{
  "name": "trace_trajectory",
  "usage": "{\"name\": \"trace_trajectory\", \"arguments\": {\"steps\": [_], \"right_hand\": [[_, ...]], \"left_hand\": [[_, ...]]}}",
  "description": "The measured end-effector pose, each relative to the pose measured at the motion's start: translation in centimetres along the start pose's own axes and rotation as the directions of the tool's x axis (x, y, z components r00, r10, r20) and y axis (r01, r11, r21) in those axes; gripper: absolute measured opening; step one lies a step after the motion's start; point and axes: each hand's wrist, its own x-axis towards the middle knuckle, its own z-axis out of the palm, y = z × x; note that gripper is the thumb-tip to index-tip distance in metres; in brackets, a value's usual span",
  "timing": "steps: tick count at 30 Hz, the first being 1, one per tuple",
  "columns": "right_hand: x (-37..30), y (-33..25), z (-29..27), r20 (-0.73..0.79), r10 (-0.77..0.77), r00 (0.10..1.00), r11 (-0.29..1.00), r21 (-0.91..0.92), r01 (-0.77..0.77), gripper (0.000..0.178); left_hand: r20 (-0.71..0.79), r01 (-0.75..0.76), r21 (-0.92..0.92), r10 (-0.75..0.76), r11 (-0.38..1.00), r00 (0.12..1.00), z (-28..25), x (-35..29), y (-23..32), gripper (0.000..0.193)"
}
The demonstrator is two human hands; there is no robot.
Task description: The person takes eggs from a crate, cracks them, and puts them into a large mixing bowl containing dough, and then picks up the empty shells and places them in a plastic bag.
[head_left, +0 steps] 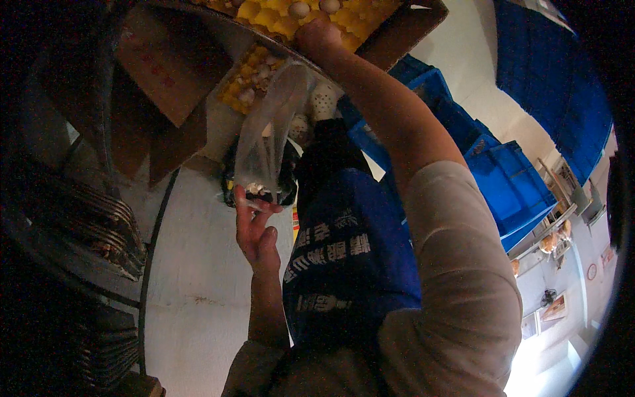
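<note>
A person's left hand [256, 228] pinches the mouth of a thin clear plastic bag [270, 132], its grip closed on the film so the bag hangs open beneath the egg trays, while the right hand [317, 36] stretches up and away to a yellow moulded egg tray [274, 16] resting in an open brown cardboard box [169, 63]. The right hand's fingers curl over the tray's near edge; whether they hold a pale egg [298, 9] or merely touch the tray cannot be told from this angle. A second yellow tray with pale eggs [251, 79] sits lower, just behind the bag. A dark blue printed apron [350, 258] hangs down the person's front, blue plastic crates [509, 178] stand stacked on the right, and stacks of dark ridged trays [99, 225] fill the left side above a pale floor [198, 291]. Judged from the pose, eggs are being picked from the tray for bagging; the next move would call for carrying an egg down gently into the open bag mouth without knocking it against the box edge.
</note>
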Motion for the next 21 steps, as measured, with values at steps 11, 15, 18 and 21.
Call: {"name": "trace_trajectory", "arguments": {"steps": [11,15,18,21], "right_hand": [[-14.8,3.2,-7.0,-0.339,0.169,0.926,0.762,0.64,0.095,0.043],[-20.0,-0.3,-10.7,0.114,-0.377,0.919,0.698,0.687,0.201,0.047],[-19.1,-7.0,-5.8,0.012,-0.436,0.9,0.77,0.522,0.366,0.038],[-18.0,-9.9,-6.2,0.209,-0.555,0.805,0.804,0.385,0.454,0.035]], "left_hand": [[0.047,0.022,-0.01,-0.022,1.0,0.999,0.9,-0.4,0.9,0.086],[0.1,0.022,-0.056,-0.016,0.998,0.995,1.4,-1.0,1.2,0.084],[0.174,0.031,-0.043,-0.023,0.999,0.984,1.6,-1.2,1.5,0.084],[0.247,0.011,0.053,-0.024,0.999,0.969,1.8,-2.2,1.3,0.085]]}}
